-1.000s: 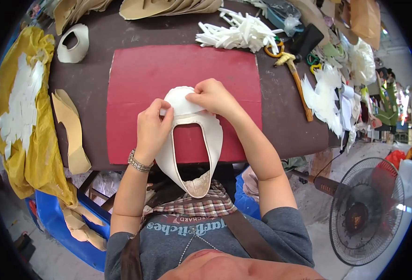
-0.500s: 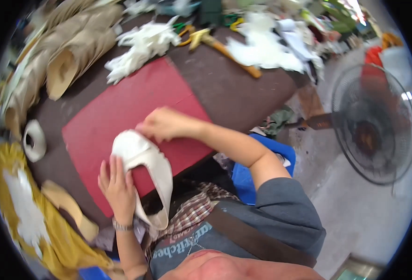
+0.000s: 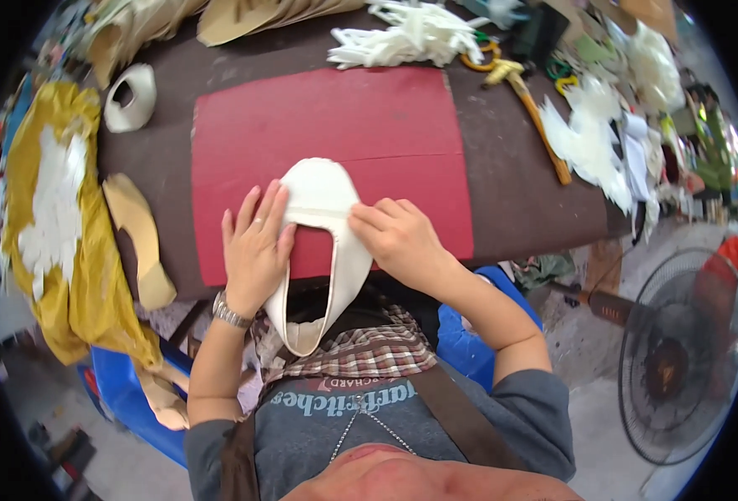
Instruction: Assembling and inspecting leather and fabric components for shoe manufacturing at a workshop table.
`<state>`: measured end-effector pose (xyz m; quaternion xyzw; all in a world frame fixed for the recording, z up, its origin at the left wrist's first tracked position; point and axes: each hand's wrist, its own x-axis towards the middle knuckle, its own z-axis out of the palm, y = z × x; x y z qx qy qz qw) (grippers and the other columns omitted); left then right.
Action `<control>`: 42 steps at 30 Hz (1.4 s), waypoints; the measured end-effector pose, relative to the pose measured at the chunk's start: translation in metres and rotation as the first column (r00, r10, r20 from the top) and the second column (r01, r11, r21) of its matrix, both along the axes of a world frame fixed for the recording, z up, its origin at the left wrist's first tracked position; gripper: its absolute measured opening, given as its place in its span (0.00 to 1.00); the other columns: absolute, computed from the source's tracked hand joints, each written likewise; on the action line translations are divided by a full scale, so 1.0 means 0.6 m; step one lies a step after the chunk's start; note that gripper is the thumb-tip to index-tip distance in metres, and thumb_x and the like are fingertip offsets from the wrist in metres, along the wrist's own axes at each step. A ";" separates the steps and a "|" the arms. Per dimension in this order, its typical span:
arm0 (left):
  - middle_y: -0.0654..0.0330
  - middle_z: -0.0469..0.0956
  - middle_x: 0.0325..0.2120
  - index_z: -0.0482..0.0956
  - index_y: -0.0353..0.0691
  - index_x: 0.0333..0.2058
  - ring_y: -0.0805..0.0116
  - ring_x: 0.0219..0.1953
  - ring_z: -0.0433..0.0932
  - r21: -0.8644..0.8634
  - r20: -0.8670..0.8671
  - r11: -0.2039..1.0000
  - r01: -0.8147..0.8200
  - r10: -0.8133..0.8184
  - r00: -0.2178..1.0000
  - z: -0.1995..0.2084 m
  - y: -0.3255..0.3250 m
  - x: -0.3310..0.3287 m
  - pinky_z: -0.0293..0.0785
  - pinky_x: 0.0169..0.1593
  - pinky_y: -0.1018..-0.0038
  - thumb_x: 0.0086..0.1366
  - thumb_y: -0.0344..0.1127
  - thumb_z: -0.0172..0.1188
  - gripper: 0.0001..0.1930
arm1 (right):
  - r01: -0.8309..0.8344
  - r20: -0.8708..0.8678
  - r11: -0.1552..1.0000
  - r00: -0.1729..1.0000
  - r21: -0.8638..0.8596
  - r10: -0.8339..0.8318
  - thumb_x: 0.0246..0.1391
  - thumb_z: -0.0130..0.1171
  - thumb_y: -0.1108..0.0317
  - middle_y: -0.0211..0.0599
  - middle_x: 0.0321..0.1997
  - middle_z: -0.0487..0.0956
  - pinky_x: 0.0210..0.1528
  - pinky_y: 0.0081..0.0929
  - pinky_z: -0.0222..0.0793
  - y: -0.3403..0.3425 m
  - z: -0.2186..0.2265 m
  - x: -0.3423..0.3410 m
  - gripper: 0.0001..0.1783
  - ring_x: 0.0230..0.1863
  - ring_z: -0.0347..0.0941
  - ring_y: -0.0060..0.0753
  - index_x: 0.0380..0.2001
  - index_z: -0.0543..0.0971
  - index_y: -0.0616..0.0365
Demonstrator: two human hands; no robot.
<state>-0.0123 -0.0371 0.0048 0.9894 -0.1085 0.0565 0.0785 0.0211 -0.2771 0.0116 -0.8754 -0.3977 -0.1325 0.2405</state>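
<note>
A white shoe upper (image 3: 319, 185) with a wide oval opening lies across the near edge of a red mat (image 3: 319, 113), toe pointing away from me. Its heel end hangs over the table edge by my apron. My left hand (image 3: 254, 250) rests on the upper's left side with fingers stretched out and thumb apart beside the opening. On the other side, the closed fingers of my right hand (image 3: 400, 238) pinch the right edge of the upper; their tips are partly hidden.
Another white upper (image 3: 130, 98) and a tan insole-shaped piece (image 3: 139, 238) lie at left, beside a yellow sheet (image 3: 93, 284). White strips (image 3: 410, 33), a hammer (image 3: 536, 117) and white scraps (image 3: 586, 138) sit at the far side. A fan (image 3: 665, 367) stands at right.
My right hand has come down from near the toe to the upper's right edge. The left hand stays on the left side. The view has turned, so the mat sits straighter.
</note>
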 end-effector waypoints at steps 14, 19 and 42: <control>0.50 0.60 0.64 0.60 0.40 0.64 0.55 0.66 0.59 -0.465 0.070 0.873 -0.147 0.202 0.977 0.021 0.053 0.091 0.55 0.64 0.53 0.68 0.50 0.49 0.31 | 0.022 -0.213 0.993 0.976 -0.119 -0.047 0.50 0.65 0.63 0.49 0.44 0.72 0.48 0.37 0.68 0.108 0.010 0.121 0.18 0.45 0.70 0.51 0.42 0.75 0.62; 0.45 0.74 0.51 0.73 0.35 0.50 0.50 0.56 0.71 -0.385 0.248 0.874 -0.296 0.407 0.879 0.104 0.296 0.045 0.65 0.59 0.62 0.62 0.40 0.60 0.21 | 0.125 -0.414 0.982 0.908 0.142 -0.056 0.50 0.64 0.70 0.45 0.43 0.71 0.46 0.32 0.67 0.056 -0.023 0.128 0.14 0.44 0.69 0.42 0.39 0.75 0.62; 0.44 0.80 0.38 0.74 0.33 0.47 0.46 0.44 0.78 -0.271 0.152 0.354 -0.895 0.934 0.323 0.023 0.890 0.167 0.74 0.49 0.55 0.63 0.39 0.50 0.18 | 0.237 -0.244 0.952 0.951 0.193 -0.188 0.50 0.62 0.76 0.35 0.38 0.71 0.37 0.20 0.66 0.080 -0.045 0.119 0.06 0.34 0.68 0.25 0.32 0.77 0.61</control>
